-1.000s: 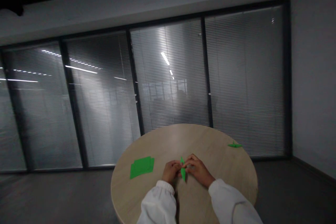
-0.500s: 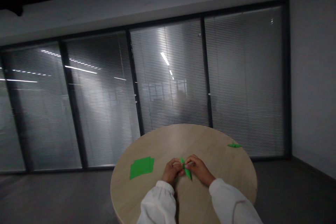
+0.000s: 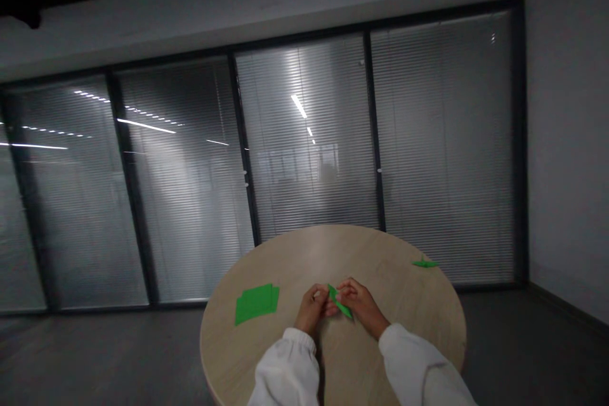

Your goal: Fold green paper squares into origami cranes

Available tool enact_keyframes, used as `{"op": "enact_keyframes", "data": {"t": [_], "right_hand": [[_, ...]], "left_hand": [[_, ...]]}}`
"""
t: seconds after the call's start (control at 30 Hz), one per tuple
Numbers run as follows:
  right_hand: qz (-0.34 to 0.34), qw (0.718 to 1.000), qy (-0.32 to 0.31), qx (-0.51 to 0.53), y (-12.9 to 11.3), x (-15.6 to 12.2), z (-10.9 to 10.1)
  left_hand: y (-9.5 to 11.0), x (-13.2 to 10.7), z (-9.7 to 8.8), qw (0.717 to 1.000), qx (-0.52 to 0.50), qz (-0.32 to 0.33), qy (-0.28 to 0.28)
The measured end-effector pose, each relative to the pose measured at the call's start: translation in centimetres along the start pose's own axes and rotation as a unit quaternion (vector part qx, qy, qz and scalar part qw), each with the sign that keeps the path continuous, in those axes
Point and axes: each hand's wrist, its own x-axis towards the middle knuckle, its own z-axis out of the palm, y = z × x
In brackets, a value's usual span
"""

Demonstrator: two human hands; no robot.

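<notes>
A small piece of folded green paper (image 3: 343, 309) is held between my two hands above the near half of the round wooden table (image 3: 328, 247). My left hand (image 3: 313, 307) grips its left side, the fingers curled and partly hiding it. My right hand (image 3: 358, 304) pinches it from the right with thumb and fingertips. The paper slants from upper left to lower right. Its exact folds are too small to make out.
Left of my hands lies a loose stack of flat green paper sheets (image 3: 257, 301). A folded green paper piece (image 3: 425, 263) rests near the table's right far edge. Behind the table stands a glass partition with blinds (image 3: 309, 139).
The folded paper has shifted slightly right and shows a narrower shape between my fingers. My fingers have moved a little on it; the stack and the far folded piece stay put.
</notes>
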Motion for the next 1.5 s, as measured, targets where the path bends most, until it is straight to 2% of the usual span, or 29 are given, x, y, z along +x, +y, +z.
{"op": "enact_keyframes", "data": {"t": [0.1, 0.2, 0.33, 0.5, 0.6, 0.7, 0.9, 1.17, 1.3, 1.5], "right_hand": [[0.000, 0.999, 0.011, -0.037, 0.4, 0.2, -0.1], [-0.002, 0.999, 0.010, -0.054, 0.6, 0.3, -0.2], [0.007, 0.998, 0.012, -0.056, 0.6, 0.3, -0.2], [0.011, 0.998, 0.015, -0.052, 0.5, 0.3, 0.0], [0.004, 0.999, 0.016, -0.052, 0.5, 0.3, 0.1], [-0.003, 0.999, 0.004, -0.053, 0.4, 0.1, 0.3], [0.008, 0.997, -0.049, -0.062, -0.4, -0.2, 0.4], [-0.007, 0.993, -0.029, -0.118, -1.1, -0.5, 0.1], [0.007, 0.992, -0.043, -0.121, -1.7, -0.7, 0.1], [0.002, 0.996, -0.062, -0.066, -1.7, -0.5, 0.3]], "left_hand": [[0.2, 0.0, 0.3, 0.999, 0.035, -0.005, 0.018], [0.4, -0.1, 0.5, 0.998, 0.063, 0.009, 0.006], [0.5, -0.3, 0.5, 0.996, 0.078, 0.041, -0.013], [0.7, -0.4, 0.4, 0.993, 0.089, 0.073, -0.005], [0.6, -0.3, 0.2, 0.987, 0.113, 0.115, 0.005], [0.3, 0.1, -0.1, 0.982, 0.130, 0.136, 0.017], [0.4, 0.3, -0.3, 0.965, 0.174, 0.194, 0.005], [0.1, 0.2, 0.0, 0.963, 0.186, 0.193, -0.020], [0.0, 0.3, -0.1, 0.962, 0.202, 0.183, -0.011], [0.5, 0.0, 0.0, 0.967, 0.181, 0.177, 0.029]]}}
